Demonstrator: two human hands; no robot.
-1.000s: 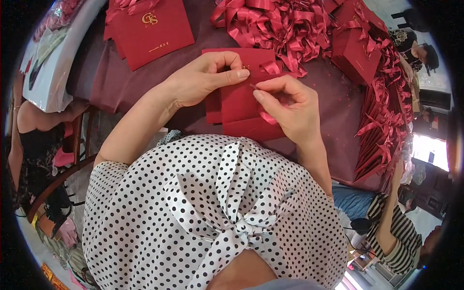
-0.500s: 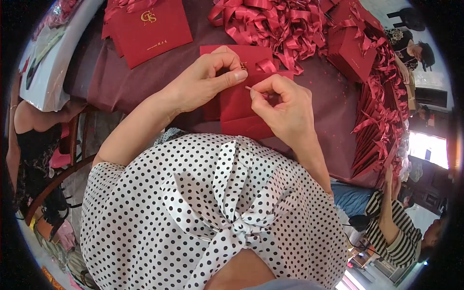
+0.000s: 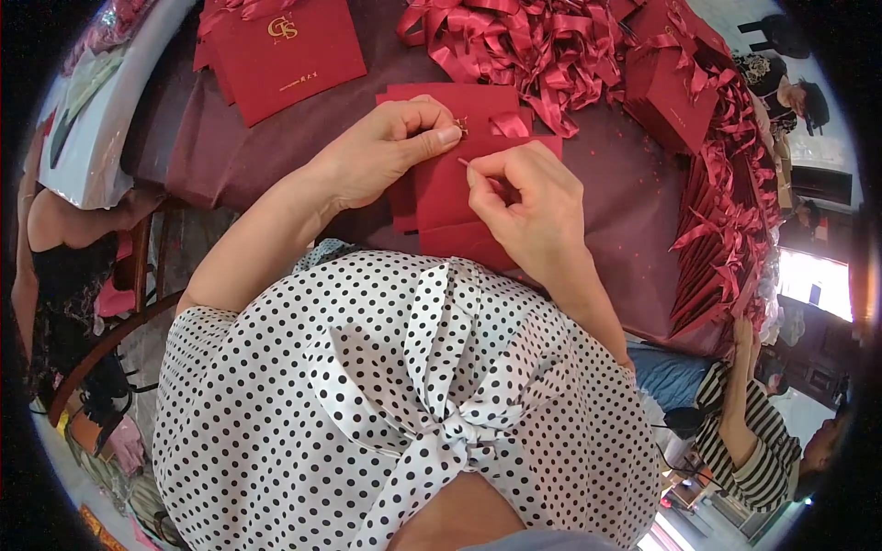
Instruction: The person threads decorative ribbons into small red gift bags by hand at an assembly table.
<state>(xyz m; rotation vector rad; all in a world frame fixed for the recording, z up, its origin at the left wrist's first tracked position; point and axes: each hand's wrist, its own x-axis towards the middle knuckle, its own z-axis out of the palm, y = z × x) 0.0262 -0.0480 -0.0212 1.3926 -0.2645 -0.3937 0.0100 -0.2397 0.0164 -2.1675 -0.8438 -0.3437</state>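
Note:
Just in front of me lies a red envelope (image 3: 459, 202) with a crease across its lower part, over other red envelopes. My left hand (image 3: 395, 147) is closed at its upper left, thumb pressed against the fingers beside a small gold mark; the envelope's edge seems to be in this pinch. Close by on the right, my right hand (image 3: 533, 202) pinches a thin pink strip (image 3: 464, 163) between thumb and forefinger, its tip poking out over the envelope. A short red ribbon (image 3: 508, 125) shows just above. The fingers partly hide the envelope.
A tangled heap of red ribbons (image 3: 524, 55) lies at the back. Gold-marked red envelopes (image 3: 294, 64) are at the back left. Stacked envelopes (image 3: 666, 101) and a row of ribboned ones (image 3: 707, 248) line the right of the dark red tablecloth (image 3: 634, 211). A person in striped sleeves (image 3: 744, 441) is at right.
My right hand has shifted slightly left and down with the pink strip. The left hand has moved a little left, still pinched. The envelope has barely moved.

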